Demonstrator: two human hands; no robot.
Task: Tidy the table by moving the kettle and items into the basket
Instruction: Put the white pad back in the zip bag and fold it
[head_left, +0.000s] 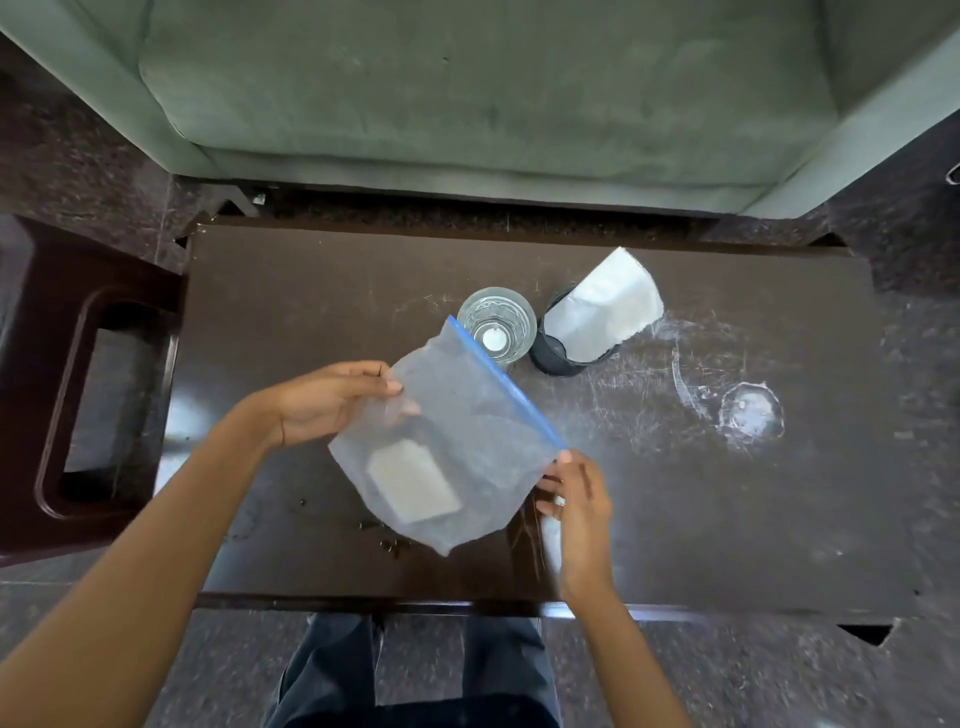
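Bag (457, 431), zip (506, 382) slanting far-left to near-right, pinched by left hand (332, 402) and right hand (576, 493).

Lighting was soft and even. Pale glare lay on the dark counter (727, 467). Right hand (576, 499) showed motion blur; wide-angle distortion bent the edges.

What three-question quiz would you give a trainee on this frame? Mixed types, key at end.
1. True or false: the zip bag lies flat on the table, untouched.
2. What stands right beside the clear glass? A) dark cup holding white paper B) kettle C) basket
3. Fill in: the bag's seal strip is coloured ____.
Key: 1 false, the left hand and right hand both hold it. 2 A. 3 blue.
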